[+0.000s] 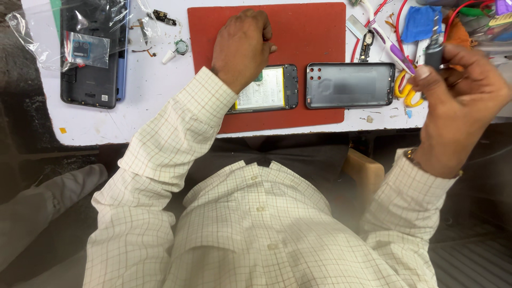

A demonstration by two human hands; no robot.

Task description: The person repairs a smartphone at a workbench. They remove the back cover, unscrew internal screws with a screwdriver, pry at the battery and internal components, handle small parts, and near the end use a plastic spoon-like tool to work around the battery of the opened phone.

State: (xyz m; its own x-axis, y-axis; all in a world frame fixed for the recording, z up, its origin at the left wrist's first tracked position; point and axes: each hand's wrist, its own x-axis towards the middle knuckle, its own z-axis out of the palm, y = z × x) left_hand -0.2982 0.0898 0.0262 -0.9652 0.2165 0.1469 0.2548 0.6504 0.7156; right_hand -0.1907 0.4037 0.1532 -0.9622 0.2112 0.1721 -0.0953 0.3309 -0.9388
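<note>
L hand point(242, 45) curled knuckles-up over the opened phone point(269, 89), center frame, grip contents can't tell. R hand point(461, 93) raised at right edge, fist closed round a dark tool point(434, 50). Clear bag point(80, 32) upper left w/ phone parts inside.

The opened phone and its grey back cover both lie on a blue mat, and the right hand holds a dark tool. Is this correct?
Not quite: the head view shows the mat is red, not blue. The opened phone and the grey back cover do lie on it, and the right hand holds a dark tool.
</note>
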